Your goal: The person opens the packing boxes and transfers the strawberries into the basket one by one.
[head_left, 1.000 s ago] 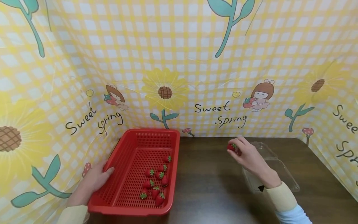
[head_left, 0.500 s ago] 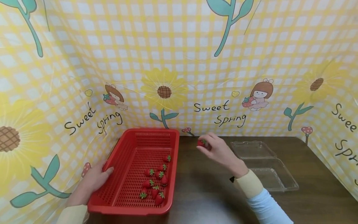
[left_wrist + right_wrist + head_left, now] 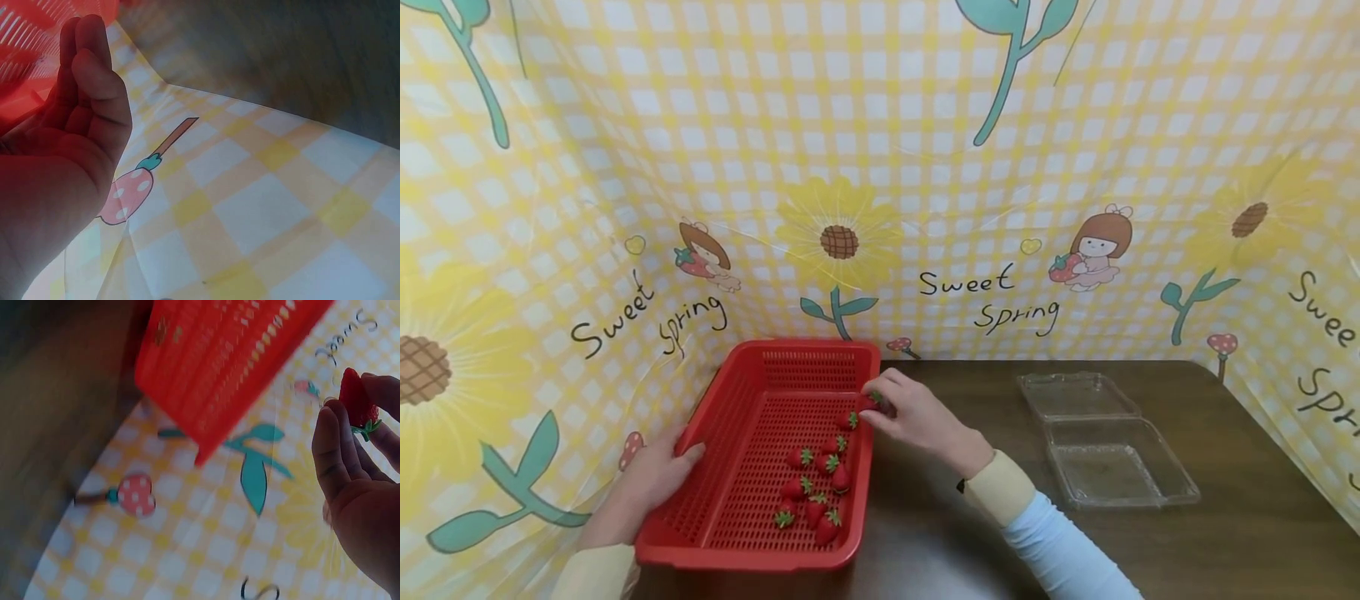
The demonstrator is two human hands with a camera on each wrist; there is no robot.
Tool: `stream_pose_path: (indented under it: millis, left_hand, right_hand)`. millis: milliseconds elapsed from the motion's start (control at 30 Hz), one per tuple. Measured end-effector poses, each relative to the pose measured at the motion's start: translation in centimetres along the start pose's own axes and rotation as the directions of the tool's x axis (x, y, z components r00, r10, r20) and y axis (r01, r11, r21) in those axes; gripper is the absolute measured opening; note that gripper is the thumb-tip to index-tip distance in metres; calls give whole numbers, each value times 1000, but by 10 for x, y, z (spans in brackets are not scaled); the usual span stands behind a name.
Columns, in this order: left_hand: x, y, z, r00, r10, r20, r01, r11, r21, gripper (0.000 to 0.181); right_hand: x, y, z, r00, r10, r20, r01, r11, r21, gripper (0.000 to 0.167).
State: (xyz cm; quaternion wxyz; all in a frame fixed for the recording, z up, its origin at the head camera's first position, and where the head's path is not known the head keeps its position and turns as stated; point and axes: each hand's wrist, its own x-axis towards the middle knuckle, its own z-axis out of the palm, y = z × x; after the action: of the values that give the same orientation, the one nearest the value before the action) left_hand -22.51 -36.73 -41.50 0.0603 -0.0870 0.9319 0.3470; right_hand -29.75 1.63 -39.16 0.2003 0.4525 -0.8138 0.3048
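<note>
A red plastic basket [image 3: 752,559] with slotted walls stands on the left of the table. Several strawberries [image 3: 797,487] with green leaves lie inside it, mostly along its right side. My left hand [image 3: 651,479] holds the basket's left rim, the thumb over the edge. In the left wrist view its fingers lie against the basket's outer side. My right hand [image 3: 925,421] pinches a strawberry [image 3: 355,403] between thumb and fingertips. That hand is over the basket's right rim near the far corner, and its fingers partly hide the strawberry in the head view.
A clear plastic clamshell box [image 3: 1123,500] lies with its lid folded back on the right of the dark wooden table [image 3: 955,533]. A yellow checked cloth [image 3: 925,208] with printed flowers hangs behind the table and at both sides.
My right hand has carried the strawberry leftward from near the clear box to the basket's right rim, leaving the box in full view. My left hand stays on the basket.
</note>
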Motion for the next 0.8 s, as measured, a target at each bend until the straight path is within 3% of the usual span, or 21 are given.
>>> stream_pose_path:
  millis: [333,433,600,800]
  left_hand:
    - [0,-1,0,1000,-7,19,7,1000,-17,51]
    - [0,-1,0,1000,-5,20,6,1000,-20,52]
    - [1,-1,-1,1000,-10,22,11,1000,-20,53]
    - [2,-1,-2,1000,2,13,-2,1000,7,53]
  right_hand:
    - [18,-20,39,989,-39,145,42,999,-17,26]
    - [23,-24,50,975,-30,219,40,998,-39,27]
    - [29,-33,63,936,14,352,20,995,-93,20]
    - [35,-40,76,919,36,393,41,982,-186,14]
